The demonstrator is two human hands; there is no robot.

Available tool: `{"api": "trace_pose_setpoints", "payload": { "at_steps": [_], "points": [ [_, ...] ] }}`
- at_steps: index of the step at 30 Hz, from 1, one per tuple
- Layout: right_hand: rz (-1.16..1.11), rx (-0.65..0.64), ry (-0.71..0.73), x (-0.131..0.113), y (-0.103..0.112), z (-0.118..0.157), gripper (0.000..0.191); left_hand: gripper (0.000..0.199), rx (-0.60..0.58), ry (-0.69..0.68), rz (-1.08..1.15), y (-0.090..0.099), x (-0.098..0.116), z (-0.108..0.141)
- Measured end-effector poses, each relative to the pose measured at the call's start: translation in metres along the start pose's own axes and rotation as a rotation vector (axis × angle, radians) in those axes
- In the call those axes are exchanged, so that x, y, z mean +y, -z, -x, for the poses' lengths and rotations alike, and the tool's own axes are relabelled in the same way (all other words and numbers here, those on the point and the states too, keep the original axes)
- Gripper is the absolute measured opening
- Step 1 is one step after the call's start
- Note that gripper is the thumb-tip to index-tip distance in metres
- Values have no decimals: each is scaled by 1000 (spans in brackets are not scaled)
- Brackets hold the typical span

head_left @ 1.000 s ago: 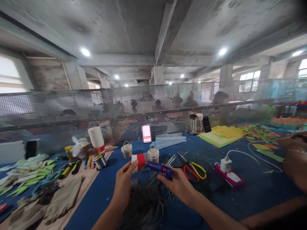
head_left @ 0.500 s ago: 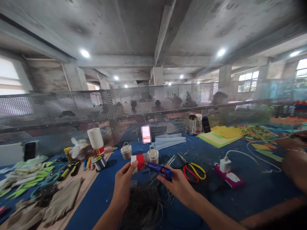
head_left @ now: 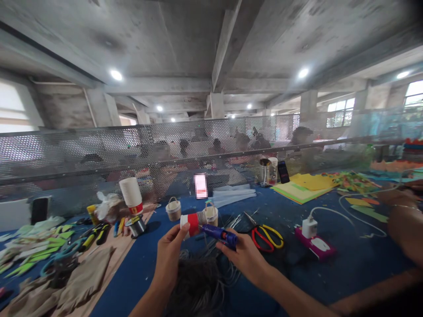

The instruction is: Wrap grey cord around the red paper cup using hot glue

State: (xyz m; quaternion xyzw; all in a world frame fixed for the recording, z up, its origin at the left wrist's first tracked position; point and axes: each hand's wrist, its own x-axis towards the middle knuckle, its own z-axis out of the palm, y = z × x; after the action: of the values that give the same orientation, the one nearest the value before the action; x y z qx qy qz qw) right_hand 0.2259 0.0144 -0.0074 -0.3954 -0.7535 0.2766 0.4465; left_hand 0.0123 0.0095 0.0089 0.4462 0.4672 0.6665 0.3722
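Observation:
My left hand is closed around the near end of a paper cup, tipped on its side, red and white with grey cord wound about its far end. In my right hand is a blue hot glue gun, its nozzle touching or very close to the cup beside the cord. Just behind the cup stand two small cord-wrapped buckets with handles, one to the left and one partly hidden. A heap of grey cord lies below my hands.
Red-and-yellow-handled scissors lie right of the glue gun, near a purple power strip with a white charger. Stacked paper cups, a wire spool and gloves are at left. Another person's arm is at far right.
Both hands keep nearly the same pose, with the glue gun still against or close to the cup. The whole view has shifted very slightly.

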Motion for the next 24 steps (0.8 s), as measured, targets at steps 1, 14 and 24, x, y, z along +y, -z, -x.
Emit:
{"api": "trace_pose_setpoints", "payload": {
  "at_steps": [1, 14, 24],
  "points": [
    [4, 4, 1, 1, 0, 0, 25, 30, -3, -8, -14, 0, 0, 0],
    [-66, -20, -103, 0, -2, 1, 27, 36, 20, -70, -88, -2, 4, 2],
    [-182, -49, -170, 0, -5, 3, 30, 35, 7, -58, -126, -1, 4, 0]
  ]
}}
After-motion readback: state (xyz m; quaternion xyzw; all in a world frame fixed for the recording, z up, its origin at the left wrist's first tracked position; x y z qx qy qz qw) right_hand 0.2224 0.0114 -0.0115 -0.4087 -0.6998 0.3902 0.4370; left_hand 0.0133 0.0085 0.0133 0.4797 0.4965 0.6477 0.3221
